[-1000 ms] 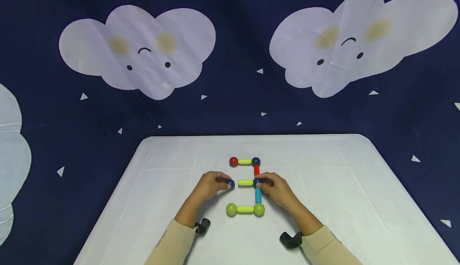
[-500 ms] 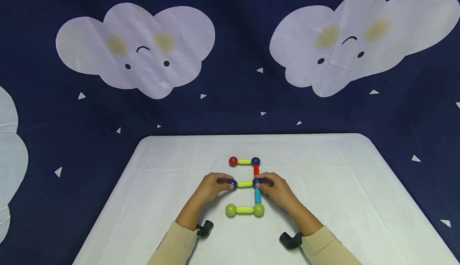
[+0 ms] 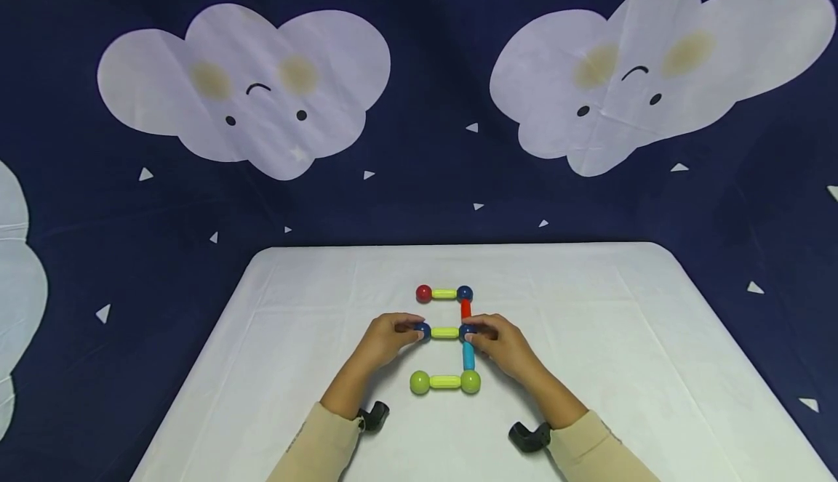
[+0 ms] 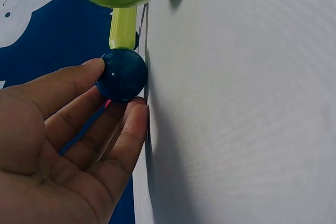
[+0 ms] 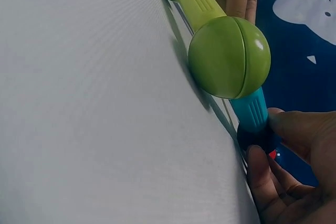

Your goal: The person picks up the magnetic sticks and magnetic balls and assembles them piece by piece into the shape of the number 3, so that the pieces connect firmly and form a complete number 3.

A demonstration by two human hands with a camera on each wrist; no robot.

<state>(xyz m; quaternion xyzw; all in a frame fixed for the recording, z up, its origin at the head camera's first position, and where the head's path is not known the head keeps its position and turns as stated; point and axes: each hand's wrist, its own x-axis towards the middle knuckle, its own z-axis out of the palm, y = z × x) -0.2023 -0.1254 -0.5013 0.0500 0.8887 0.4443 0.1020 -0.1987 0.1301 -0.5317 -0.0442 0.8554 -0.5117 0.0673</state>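
My left hand [image 3: 388, 338] pinches a dark blue ball [image 4: 123, 74] between thumb and fingers. That ball touches the left end of the middle yellow-green rod [image 3: 445, 333]. At the rod's other end sits a second blue ball [image 3: 466, 332], which my right hand [image 3: 503, 344] pinches from the right. From this second ball a red rod [image 3: 466, 309] runs away to the far blue ball [image 3: 465, 293], and a light blue rod [image 5: 251, 109] runs nearer to a green ball [image 5: 229, 57]. Fingers partly hide both pinched balls.
At the far side, a yellow-green rod [image 3: 444, 294] joins a red ball [image 3: 423, 294] to the far blue ball. Nearest me, another yellow-green rod [image 3: 445, 382] links the green ball to a left green ball [image 3: 420, 382]. All lie on a white table [image 3: 576, 307] before a dark blue cloud-patterned cloth [image 3: 432, 104].
My left hand has moved slightly right, bringing its blue ball against the middle rod's end, where a gap was before. My right hand stays on its ball.
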